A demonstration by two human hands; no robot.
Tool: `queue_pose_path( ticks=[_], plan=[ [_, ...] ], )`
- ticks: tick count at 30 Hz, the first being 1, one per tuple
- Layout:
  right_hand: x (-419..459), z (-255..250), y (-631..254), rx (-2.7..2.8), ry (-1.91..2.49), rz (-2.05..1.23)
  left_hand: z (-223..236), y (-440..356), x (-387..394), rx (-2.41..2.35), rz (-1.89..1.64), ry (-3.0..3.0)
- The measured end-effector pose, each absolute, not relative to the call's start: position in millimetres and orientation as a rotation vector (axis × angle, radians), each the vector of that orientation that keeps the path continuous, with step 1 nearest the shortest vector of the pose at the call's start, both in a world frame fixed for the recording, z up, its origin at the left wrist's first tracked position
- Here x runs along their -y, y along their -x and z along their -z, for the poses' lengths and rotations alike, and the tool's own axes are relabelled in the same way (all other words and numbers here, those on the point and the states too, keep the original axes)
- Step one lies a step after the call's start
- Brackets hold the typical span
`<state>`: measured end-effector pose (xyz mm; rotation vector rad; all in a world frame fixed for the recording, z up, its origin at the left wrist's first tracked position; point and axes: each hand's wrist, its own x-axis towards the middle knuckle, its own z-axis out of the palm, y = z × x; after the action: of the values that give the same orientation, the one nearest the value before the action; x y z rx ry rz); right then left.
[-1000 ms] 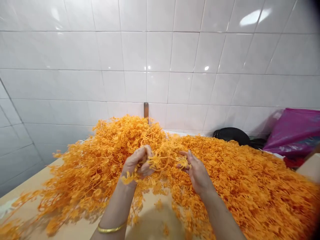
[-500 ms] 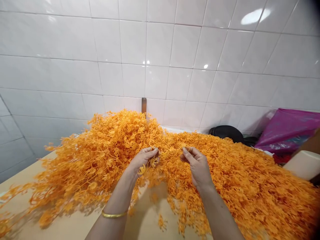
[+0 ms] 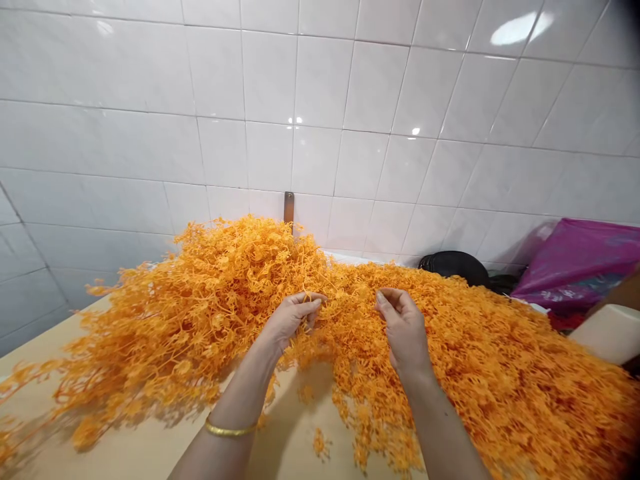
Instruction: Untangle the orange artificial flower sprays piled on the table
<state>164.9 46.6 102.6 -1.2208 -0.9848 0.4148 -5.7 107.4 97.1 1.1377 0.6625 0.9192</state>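
My left hand (image 3: 290,323), a gold bangle (image 3: 230,430) on its wrist, is closed in a pinch in front of the left heap of orange artificial flower sprays (image 3: 235,273). A thin orange flower stem (image 3: 307,285) crosses at its fingertips. To the right, my right hand (image 3: 406,333) is pinched too, thumb against forefinger; whatever lies between them is too small or hidden. Behind and beside it spreads the right heap of small orange plastic flowers (image 3: 500,360). The two hands are apart at about the same height.
A pale tabletop (image 3: 295,440) bears both heaps, with one loose orange flower (image 3: 321,443) near its front. At the back right are a black item (image 3: 455,265), a purple bag (image 3: 575,260) and a white rounded object (image 3: 610,332). A tiled wall (image 3: 320,87) stands behind.
My right hand has moved a little to the right, away from my left hand. The yellowish flower pieces that hung below my left hand no longer show there.
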Motion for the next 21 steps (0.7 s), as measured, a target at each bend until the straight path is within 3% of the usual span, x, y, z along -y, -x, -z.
queue_pose_path(
  ticks=[4, 7, 12, 17, 21],
  plan=[
    [-37, -113, -158, 1.202, 1.281, -0.085, -101, 2, -101, -0.644, -0.867, -1.198],
    [-32, -116, -149, 1.541, 1.26, -0.013, -101, 0, -98, -0.627, -0.839, -1.209],
    [-38, -103, -143, 1.891, 1.36, -0.098, -103, -1, -97, -0.562, -0.886, -1.236],
    [-42, -100, -150, 1.676, 1.499, -0.191, -103, 3, -104, -0.648, -1.154, -1.038],
    [-40, -105, -153, 1.491, 1.408, -0.344, -102, 7, -107, -0.614, -1.172, -1.037]
  ],
)
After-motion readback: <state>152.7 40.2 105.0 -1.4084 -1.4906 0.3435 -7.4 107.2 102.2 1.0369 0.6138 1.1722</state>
